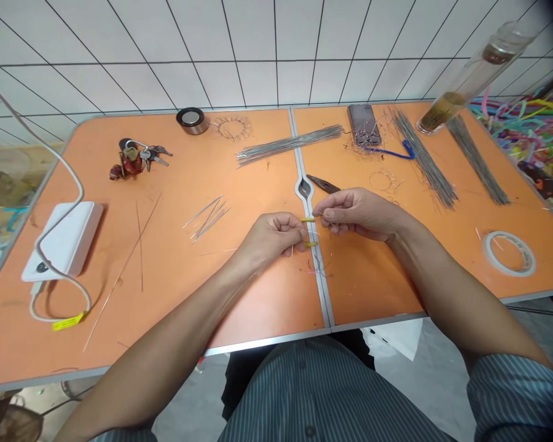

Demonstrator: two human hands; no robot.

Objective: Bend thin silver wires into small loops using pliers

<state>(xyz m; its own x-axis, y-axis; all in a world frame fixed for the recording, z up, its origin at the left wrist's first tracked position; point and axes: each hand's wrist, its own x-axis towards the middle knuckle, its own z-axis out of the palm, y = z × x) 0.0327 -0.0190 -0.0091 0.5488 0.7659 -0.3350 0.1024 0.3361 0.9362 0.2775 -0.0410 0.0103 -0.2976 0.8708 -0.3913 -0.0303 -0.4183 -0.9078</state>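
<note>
Orange desk (239, 307) panels meet along a metal seam (321, 288) that runs from near to far, and both hands work above it, just near of its oval cutout. The left hand (270, 239) and right hand (359, 212) face each other, their fingers (332, 215) closed narrowly on a fine wire (316, 233) fitted with two small yellow pieces (310, 244). How the wire is bent is too small to tell. Dark pliers (322, 183) lie just far of the right hand, and a loose wire ring (382, 181) sits to their right.

Farther right are long wire bundles (424, 158), a phone (364, 120) under tangled wire, a blue cord (389, 152), a tape roll (509, 253) and a tilted glass jar (477, 77). Colourful plastic strands (516, 123) heap beyond the desk's right edge. To the left lie a bunch of keys (136, 159), a white power adapter (62, 239) with its cable, a few loose wires (207, 218) and a metal-sided disc (192, 120).
</note>
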